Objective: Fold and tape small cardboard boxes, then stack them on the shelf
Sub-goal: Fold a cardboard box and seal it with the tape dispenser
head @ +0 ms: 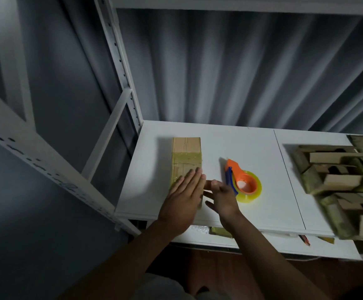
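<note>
My left hand (185,194) lies flat on the near end of a small cardboard box (186,161), fingers straight, pressing down on the tape there. My right hand (220,197) is just beside it on the right, fingers spread and loose, holding nothing. It floats by the side of the box, and I cannot tell if it touches the box.

The box sits under and just past my left hand, on the white shelf board (262,144) that I use as my counter. It looks folded shut. Shiny yellowish tape covers most of its top. The far end is still bare brown card. So I think this box is almost done, and I am smoothing the tape down.

Just past my right hand lies the tape dispenser (242,180), orange and blue, with its yellow roll of tape. Nobody holds it.

Far off to the right of my right hand is a messy pile of boxes (336,180). It is blurry. Some look taped and some look open, but I cannot tell how many are finished.

I think what is left is to set this box with the others, then fold and tape more.

Behind it all hangs a gray curtain (241,68).
</note>
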